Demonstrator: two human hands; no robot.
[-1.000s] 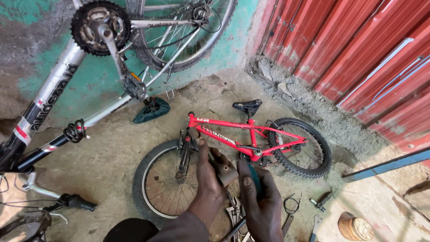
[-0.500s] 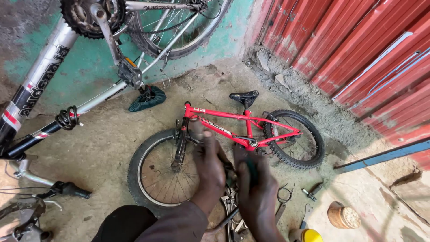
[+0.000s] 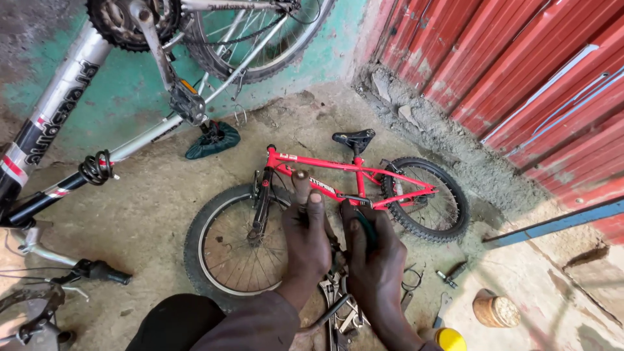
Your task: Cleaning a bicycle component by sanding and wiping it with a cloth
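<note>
Clearly the work in hand is a repair held close above the small red-framed child's bicycle lying on the dusty concrete floor: the left hand is closed around a brownish rounded metal part that sticks up past its thumb, and the right hand is clenched on a dark green-handled tool just beside it. As I judge it, the piece is being tightened or loosened, which calls for a firm left-hand hold while the right turns the tool squarely.
</note>
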